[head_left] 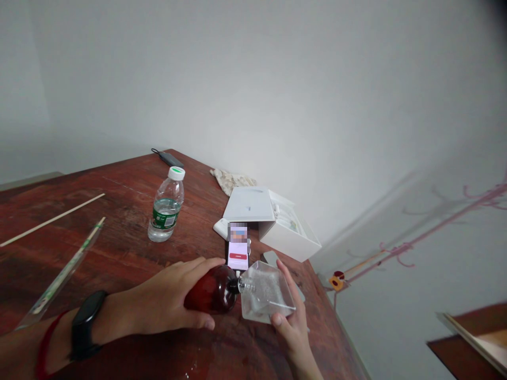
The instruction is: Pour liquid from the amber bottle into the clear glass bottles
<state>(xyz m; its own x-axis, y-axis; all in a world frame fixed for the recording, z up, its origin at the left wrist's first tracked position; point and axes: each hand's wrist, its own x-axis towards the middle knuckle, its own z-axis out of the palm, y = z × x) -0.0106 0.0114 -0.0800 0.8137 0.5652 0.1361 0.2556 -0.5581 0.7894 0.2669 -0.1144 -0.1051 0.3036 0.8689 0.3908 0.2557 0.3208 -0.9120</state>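
My left hand (pixel 174 295) is wrapped around a dark red-brown bottle (pixel 212 290), which lies tilted with its black neck to the right. In my right hand (pixel 291 322) is a clear square bottle (pixel 265 293), gripped by its sides with the threaded mouth facing left. The two necks meet, or nearly so, between my hands; I cannot tell whether anything flows through. Just beyond them a phone (pixel 238 256) with a lit screen leans against a white box.
A water bottle (pixel 165 208) with a green label stands at left. Chopsticks in a wrapper (pixel 71 266) and a bare stick (pixel 51 219) lie further left. Behind the phone are the white box lid (pixel 250 203) and an open white box (pixel 291 237). The wall borders the table (pixel 127 184).
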